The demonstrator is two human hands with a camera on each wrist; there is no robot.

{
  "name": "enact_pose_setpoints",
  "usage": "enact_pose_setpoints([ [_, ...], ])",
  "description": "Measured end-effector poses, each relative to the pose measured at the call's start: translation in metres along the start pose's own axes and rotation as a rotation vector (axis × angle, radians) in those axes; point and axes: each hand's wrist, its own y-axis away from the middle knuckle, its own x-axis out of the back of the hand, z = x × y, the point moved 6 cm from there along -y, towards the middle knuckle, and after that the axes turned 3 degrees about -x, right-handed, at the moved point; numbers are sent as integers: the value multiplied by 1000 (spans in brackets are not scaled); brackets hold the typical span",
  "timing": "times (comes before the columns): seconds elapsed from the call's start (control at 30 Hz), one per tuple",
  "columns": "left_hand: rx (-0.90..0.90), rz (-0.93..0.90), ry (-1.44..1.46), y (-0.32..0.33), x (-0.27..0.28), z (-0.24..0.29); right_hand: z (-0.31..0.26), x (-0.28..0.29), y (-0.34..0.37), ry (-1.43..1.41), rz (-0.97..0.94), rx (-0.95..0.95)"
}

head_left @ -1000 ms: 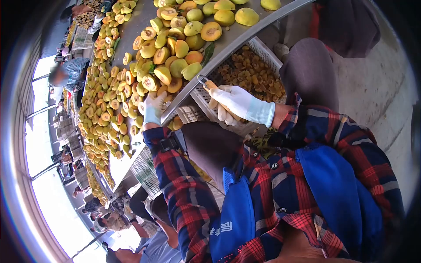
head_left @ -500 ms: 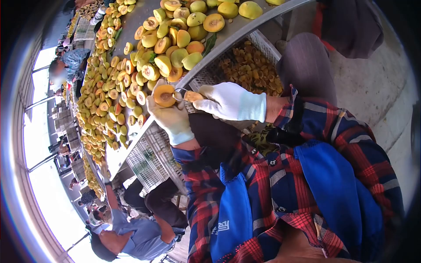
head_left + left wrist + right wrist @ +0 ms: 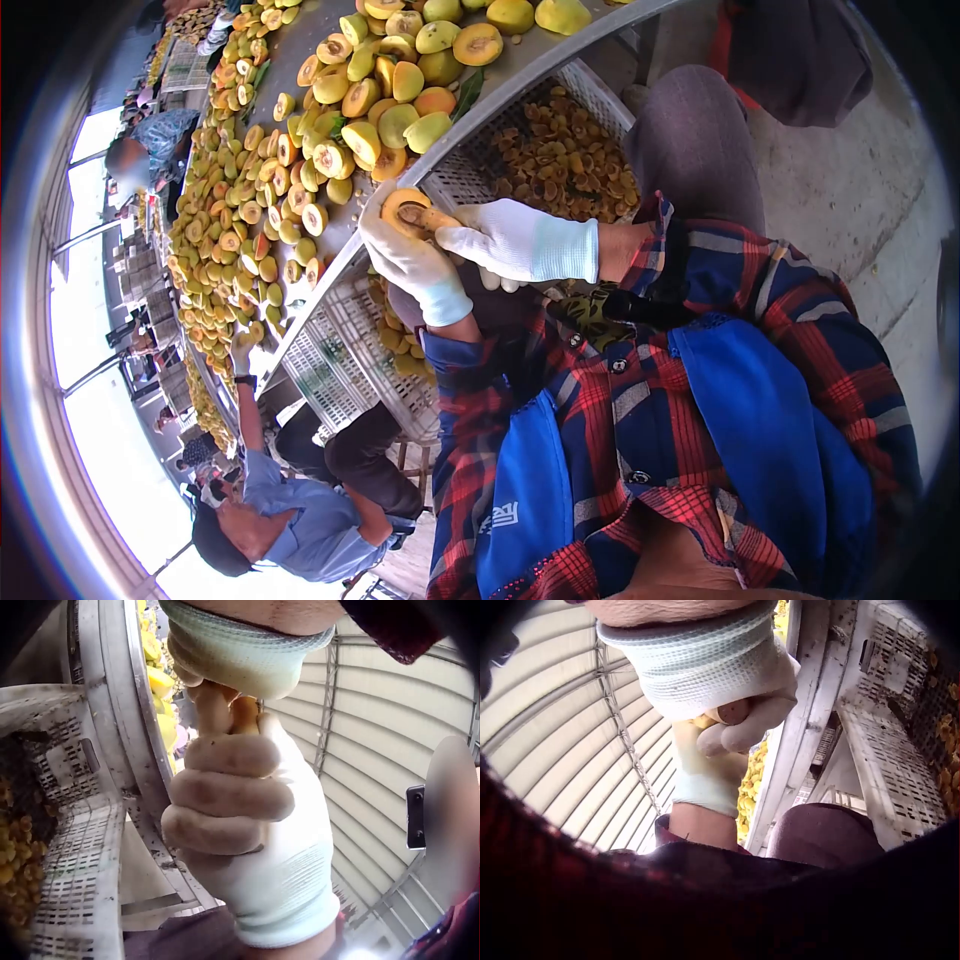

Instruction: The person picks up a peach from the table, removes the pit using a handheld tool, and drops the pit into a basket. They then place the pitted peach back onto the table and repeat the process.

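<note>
My gloved left hand [image 3: 400, 255] holds a halved yellow peach [image 3: 396, 200], cut face up, just inside the table's edge. In my gloved right hand [image 3: 520, 240] is a pitting tool; its wooden handle [image 3: 436, 219] points at the fruit. The tool's metal loop, visible earlier, is now hidden at the middle of the cut face. The left wrist view shows the right hand's fingers [image 3: 229, 795] curled together, up against the left hand. From the right wrist, the handle's round butt [image 3: 731, 712] sticks out of the right fist.
Many halved peaches [image 3: 345, 120] lie on the metal-edged table [image 3: 530, 85]. Below the edge stands a white crate [image 3: 455, 180] of brown-orange scraps [image 3: 570, 155]. Another crate [image 3: 345, 350] is beside my leg. A person in a blue shirt [image 3: 325, 530] sits nearby, reaching to the table.
The left hand has drawn back from the pile with a peach half. Both hands have come together, and the tool's loop has gone from beside the fruit into its cut face.
</note>
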Motion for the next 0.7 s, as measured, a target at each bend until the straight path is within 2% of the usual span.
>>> enact_pose_setpoints([
  [0.13, 25, 19, 57, 0, -1, -1, -7, 1, 3, -38, -28, 20],
  [0.27, -126, 35, -50, -2, 0, 11, -1, 7, -5, 16, -38, -13],
  [0.33, -187, 33, -112, -1, 0, 11, -9, 14, -1, 304, -55, -40],
  [0.37, -43, -34, 55, -3, -1, -1, -13, 17, -2, 441, -72, 3],
  [0.4, 101, -99, 222, -4, -3, -12, -16, 20, -1, 439, -72, 3],
  [0.43, 102, -101, 223, -8, 1, -16, -17, 23, 1, 466, -100, -29],
  [0.47, 289, -247, 351, -8, -5, -27, -17, 25, 3, 494, -130, -60],
  [0.5, 478, -392, 476, -4, -11, -30, -13, 27, 3, 385, -155, -106],
  [0.53, 479, -389, 474, -5, -7, -24, -9, 27, 3, 385, -159, -106],
  [0.6, 655, -407, 730, -7, -8, -9, 0, 20, 1, 49, -277, -191],
  [0.63, 706, -239, 793, -5, -5, 4, -2, 20, 2, -72, -266, -170],
  [0.67, 701, -238, 793, 0, -13, 8, -1, 18, 2, -69, -266, -166],
  [0.7, 580, -55, 676, -1, -9, 7, 0, 14, 1, -174, -286, -147],
])
